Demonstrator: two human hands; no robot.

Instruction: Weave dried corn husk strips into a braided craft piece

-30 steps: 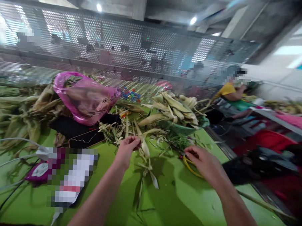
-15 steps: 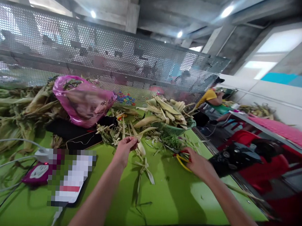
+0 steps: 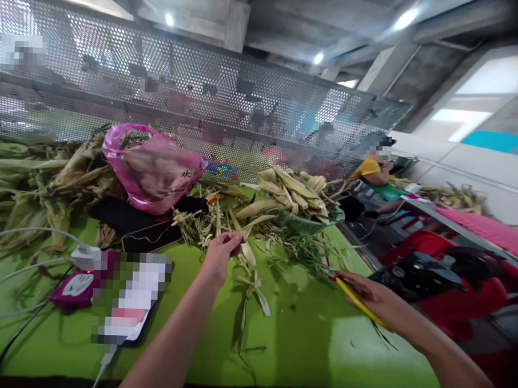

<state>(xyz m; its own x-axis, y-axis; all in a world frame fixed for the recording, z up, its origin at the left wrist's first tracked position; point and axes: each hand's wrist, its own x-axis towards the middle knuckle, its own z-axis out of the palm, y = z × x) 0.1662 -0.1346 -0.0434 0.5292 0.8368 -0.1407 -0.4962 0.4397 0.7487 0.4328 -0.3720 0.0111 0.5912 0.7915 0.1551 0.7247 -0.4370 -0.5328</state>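
My left hand (image 3: 222, 255) is closed in a pinch on a pale corn husk piece (image 3: 248, 254), whose knotted, stringy end (image 3: 252, 284) trails down over the green table. On the right, my right hand (image 3: 368, 299) has its fingers wrapped round yellow-handled scissors (image 3: 357, 304); their tips point left toward a small heap of green shreds (image 3: 306, 250) and are hard to make out. Behind both hands stands a green basket (image 3: 313, 224) heaped with dry corn husks (image 3: 291, 189).
A pink plastic bag (image 3: 155, 169) and a husk pile (image 3: 44, 202) lie at the left. Nearer are a phone (image 3: 136, 297), a purple power strip (image 3: 72, 289) and white cables. A perforated metal screen (image 3: 229, 95) stands behind. Beyond the table's right edge are red chairs (image 3: 460, 300) and a person in yellow (image 3: 369, 167).
My right hand has moved right and nearer with the scissors, away from the green shreds. My left hand still pinches the husk. The whole view has shifted slightly.
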